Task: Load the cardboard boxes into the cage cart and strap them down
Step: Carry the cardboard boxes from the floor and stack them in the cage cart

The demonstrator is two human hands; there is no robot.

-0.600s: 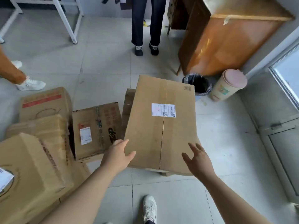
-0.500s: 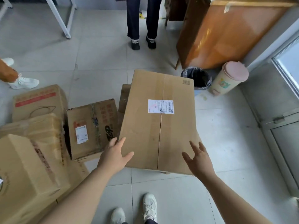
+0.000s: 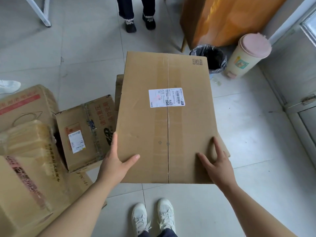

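A large cardboard box with a white shipping label lies flat in front of me, resting on another box that peeks out beneath it. My left hand grips its near left corner, thumb on the top face and fingers down the left side. My right hand rests on the top near the right corner with its fingers spread and straight. Several more cardboard boxes are piled at the left, among them a taped one and a big one close to me. No cage cart or strap is in view.
My white shoes stand just behind the box. A black-lined bin and a pink-lidded bin stand at the back right beside a wooden cabinet. A person's feet are ahead; a door frame is at the right.
Both hands have reached forward onto the large box: the left now grips its near left corner, the right lies on its top. The view has tilted further down.
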